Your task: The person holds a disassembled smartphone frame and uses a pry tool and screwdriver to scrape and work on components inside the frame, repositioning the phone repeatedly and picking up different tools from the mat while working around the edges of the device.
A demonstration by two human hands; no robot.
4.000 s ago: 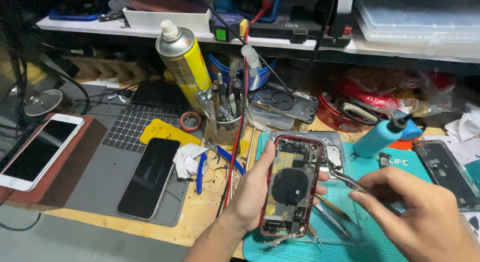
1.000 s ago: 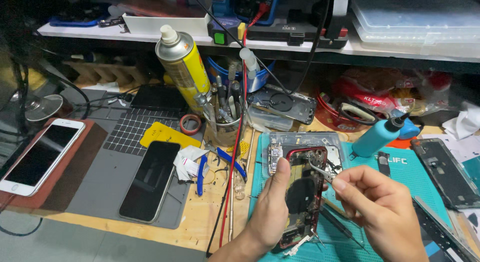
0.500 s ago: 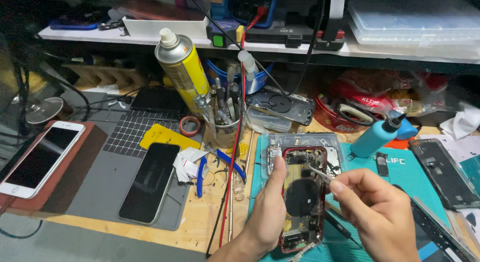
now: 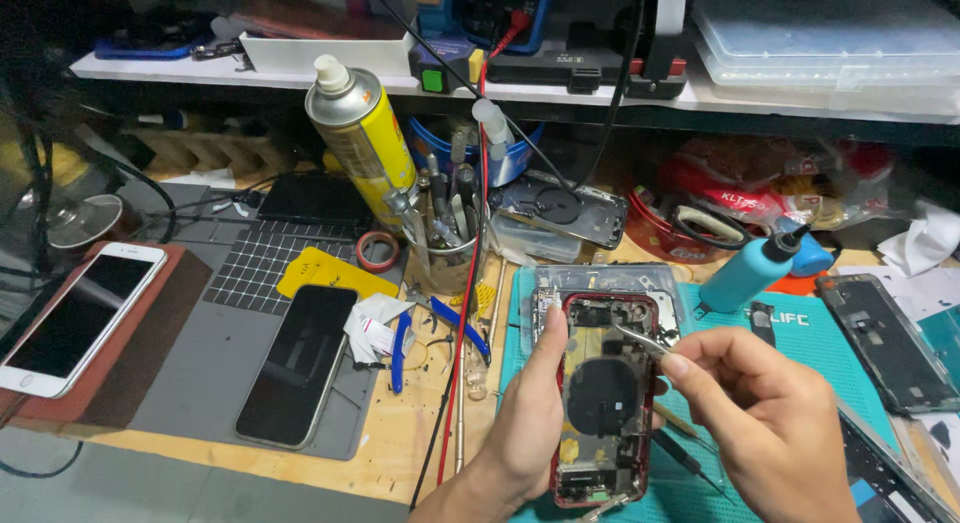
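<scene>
Take the red phone shell as your landmark: it stands nearly upright in the view, its long axis running away from you, top end far and bottom end close to your wrist, tilted up off the teal mat and not lying flat on it. Your left hand is clamped on its left edge, the thumb laid along that side up to the upper corner and the fingers hidden behind the back, so that hand carries the shell. Your right hand sits just to the right of the shell, fingers pinched shut on metal tweezers, whose points reach leftward and slightly up across the right rim into the upper half of the open interior, above the dark round coil in the middle. I cannot tell whether the tips hold any part; they are too small to read. The two hands are near each other with the shell between them, and the right one is the nearer to the spot being worked. Behind the top end of the shell lies a silver phone frame on the same mat; well to the left of the shell, a black phone lies face up on a grey mat on the surface.
</scene>
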